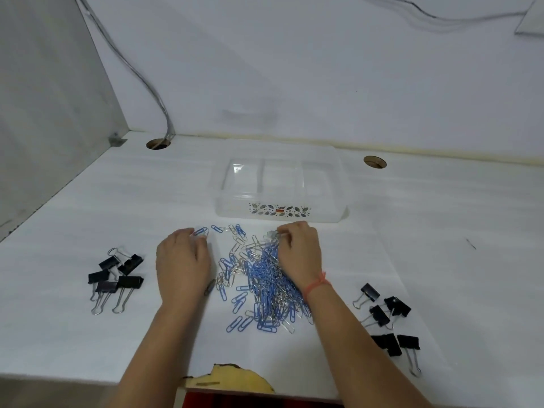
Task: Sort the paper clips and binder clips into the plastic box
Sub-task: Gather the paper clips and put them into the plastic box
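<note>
Paper clips (265, 278) heaped mid-table, blue and silver mixed, long axis of heap running near-to-far, angled slightly toward the person's right at the near end. Scattered strays at far edge of heap, just short of plastic box (279, 187).

Plastic box: clear, compartments visible, apparently empty; sits directly beyond the heap, near but not touching.

Left hand (184, 260): palm down at left edge of heap, fingertips curled onto a blue clip (200, 231) at the far-left corner. Pinched or merely touched: cannot tell.

Right hand (298, 251): palm down over right flank of heap, fingers bunched on a small cluster of silver clips at the far end; appears closed on them, lift not confirmed.

Binder clips, black: one group (116, 278) well left of left hand, another (388, 322) well right of right forearm. Both untouched.

Key relation: box lies straight ahead of both sets of fingertips, along heap's long axis. Right hand slightly nearer to box front wall. Judged next move: short forward carry over the wall, no sideways reach.

Risk: tangled clips trailing from the heap on lift.
</note>
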Demonstrator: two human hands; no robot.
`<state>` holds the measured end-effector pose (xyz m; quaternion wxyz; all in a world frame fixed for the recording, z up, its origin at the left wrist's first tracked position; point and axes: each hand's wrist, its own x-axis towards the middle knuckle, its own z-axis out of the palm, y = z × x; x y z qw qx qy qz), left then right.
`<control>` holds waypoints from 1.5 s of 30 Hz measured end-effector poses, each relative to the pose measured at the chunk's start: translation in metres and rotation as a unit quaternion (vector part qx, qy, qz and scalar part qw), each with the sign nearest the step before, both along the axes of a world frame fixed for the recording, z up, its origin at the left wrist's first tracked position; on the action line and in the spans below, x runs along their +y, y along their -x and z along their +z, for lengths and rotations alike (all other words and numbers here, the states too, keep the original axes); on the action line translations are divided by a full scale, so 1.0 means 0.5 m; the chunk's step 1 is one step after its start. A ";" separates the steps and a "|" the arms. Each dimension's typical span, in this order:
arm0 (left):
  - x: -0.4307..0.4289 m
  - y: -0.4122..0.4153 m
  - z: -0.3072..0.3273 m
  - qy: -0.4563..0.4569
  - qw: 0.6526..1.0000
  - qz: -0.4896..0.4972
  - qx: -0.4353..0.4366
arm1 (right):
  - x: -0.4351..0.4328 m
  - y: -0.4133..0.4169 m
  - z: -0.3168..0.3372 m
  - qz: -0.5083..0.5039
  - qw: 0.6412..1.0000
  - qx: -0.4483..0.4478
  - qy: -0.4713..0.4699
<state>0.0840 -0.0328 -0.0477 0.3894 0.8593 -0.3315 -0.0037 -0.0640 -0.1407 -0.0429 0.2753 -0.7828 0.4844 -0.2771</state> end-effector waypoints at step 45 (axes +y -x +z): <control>0.116 0.032 0.055 -0.150 0.949 -0.259 0.104 | 0.030 0.147 0.124 0.233 0.903 0.341 -0.119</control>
